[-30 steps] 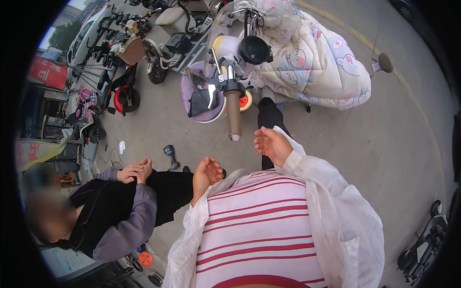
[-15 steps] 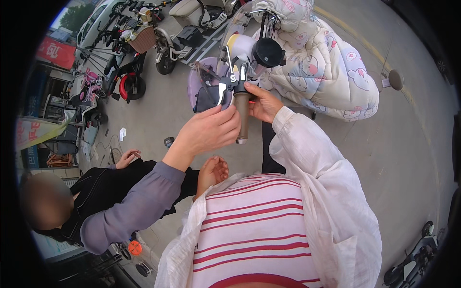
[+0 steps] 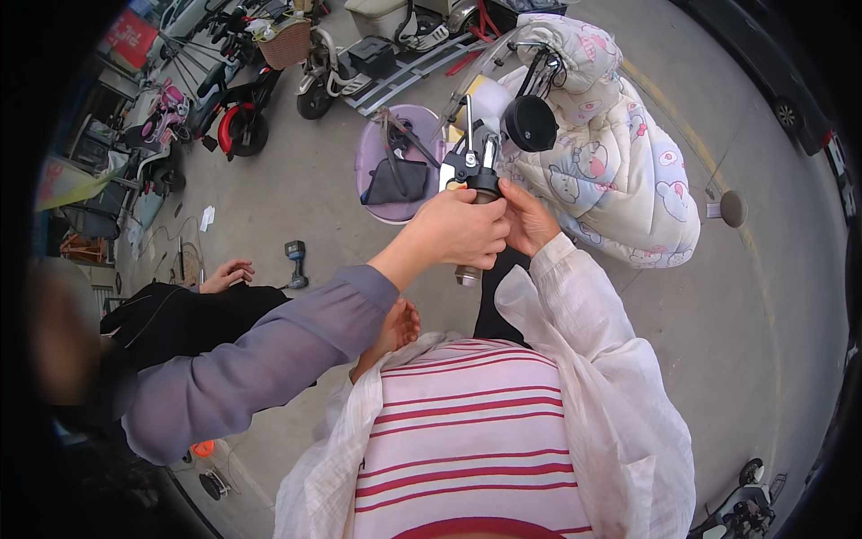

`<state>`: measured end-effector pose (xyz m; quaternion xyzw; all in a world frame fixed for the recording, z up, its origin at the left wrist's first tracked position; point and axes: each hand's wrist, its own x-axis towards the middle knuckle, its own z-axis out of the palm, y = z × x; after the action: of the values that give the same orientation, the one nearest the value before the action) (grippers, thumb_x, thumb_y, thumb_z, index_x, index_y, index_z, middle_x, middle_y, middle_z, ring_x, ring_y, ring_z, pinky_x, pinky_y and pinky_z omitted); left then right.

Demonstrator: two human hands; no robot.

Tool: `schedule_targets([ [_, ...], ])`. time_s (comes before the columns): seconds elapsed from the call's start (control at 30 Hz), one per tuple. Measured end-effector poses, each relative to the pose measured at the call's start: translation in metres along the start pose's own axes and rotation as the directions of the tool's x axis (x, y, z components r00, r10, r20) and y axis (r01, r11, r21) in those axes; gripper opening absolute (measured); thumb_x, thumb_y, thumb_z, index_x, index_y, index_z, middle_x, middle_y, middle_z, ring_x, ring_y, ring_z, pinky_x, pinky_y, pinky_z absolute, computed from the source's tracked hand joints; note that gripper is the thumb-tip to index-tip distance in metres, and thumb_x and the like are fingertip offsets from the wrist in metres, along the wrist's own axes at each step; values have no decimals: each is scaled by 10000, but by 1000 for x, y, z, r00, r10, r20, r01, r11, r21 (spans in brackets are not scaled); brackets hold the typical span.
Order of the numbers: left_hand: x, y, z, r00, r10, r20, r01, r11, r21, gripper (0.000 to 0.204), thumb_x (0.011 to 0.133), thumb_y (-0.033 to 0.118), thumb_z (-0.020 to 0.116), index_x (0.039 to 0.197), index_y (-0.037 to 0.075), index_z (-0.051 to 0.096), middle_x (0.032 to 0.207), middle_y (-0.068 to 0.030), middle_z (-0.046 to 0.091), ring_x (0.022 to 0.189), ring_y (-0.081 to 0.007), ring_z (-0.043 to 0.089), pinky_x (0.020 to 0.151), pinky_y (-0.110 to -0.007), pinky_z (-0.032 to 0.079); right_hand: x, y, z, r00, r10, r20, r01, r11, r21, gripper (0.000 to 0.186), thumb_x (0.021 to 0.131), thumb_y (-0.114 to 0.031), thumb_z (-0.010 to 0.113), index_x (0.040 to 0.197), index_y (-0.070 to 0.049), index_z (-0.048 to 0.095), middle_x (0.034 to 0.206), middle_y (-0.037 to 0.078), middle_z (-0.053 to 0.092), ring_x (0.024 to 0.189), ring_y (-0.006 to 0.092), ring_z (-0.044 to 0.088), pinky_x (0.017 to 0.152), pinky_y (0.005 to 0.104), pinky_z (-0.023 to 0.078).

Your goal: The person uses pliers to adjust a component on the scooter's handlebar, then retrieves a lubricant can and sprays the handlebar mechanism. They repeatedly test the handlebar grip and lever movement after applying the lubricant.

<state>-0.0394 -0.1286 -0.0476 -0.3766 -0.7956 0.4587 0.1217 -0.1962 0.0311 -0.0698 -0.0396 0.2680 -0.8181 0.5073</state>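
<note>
Several red stripes ran across the white cloth shirt point(image 3: 462, 440). Near it, the left hand point(image 3: 401, 325) had loosely curled fingers with nothing in them. Farther out, the right hand point(image 3: 532, 220) touched the round black ring point(image 3: 486, 181) on the handlebar; I couldn't tell if its fingers gripped. A helper's hand point(image 3: 453, 232) held the brown, tube-shaped handle grip point(image 3: 469, 269) at the bar's near end. One second earlier, both hands were off it. Beyond were a round, light-purple tub point(image 3: 361, 160) and a puffy white cover point(image 3: 651, 216) with pink pictures.
</note>
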Motion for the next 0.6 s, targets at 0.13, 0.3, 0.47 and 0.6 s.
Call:
schedule_targets([
  [0.13, 45, -55, 5, 996, 31, -85, -42, 991, -126, 132, 872, 257, 562, 865, 125, 548, 853, -41, 553, 832, -176, 537, 657, -326, 452, -4, 5, 3, 999, 6, -53, -7, 999, -36, 308, 973, -299, 523, 1131, -38, 567, 1055, 118, 641, 948, 219, 630, 859, 395, 508],
  [0.3, 54, -69, 5, 991, 106, -76, -117, 981, -153, 119, 835, 260, 585, 840, 144, 556, 897, -30, 540, 916, -176, 526, 705, -343, 456, -2, 5, 4, 997, -35, -75, 21, 985, -171, 325, 972, -322, 522, 1126, -39, 566, 1048, 121, 641, 943, 215, 631, 842, 396, 513],
  [0.47, 50, -69, 5, 996, 0, -90, -47, 852, -521, 138, 802, 280, 610, 837, 162, 547, 936, -20, 516, 978, -170, 499, 793, -341, 445, -9, 3, 19, 984, -50, -172, 26, 990, -141, 357, 968, -338, 523, 1157, -35, 549, 1032, 105, 631, 960, 201, 614, 819, 364, 510],
  [0.6, 49, -74, 5, 993, 83, -83, -96, 981, -168, 169, 806, 318, 616, 843, 170, 542, 971, -17, 526, 1010, -156, 496, 791, -339, 451, -9, 6, 13, 778, -559, -286, 292, 725, -623, 270, 927, -230, 576, 1128, -52, 598, 1046, 71, 621, 989, 193, 578, 804, 317, 480],
])
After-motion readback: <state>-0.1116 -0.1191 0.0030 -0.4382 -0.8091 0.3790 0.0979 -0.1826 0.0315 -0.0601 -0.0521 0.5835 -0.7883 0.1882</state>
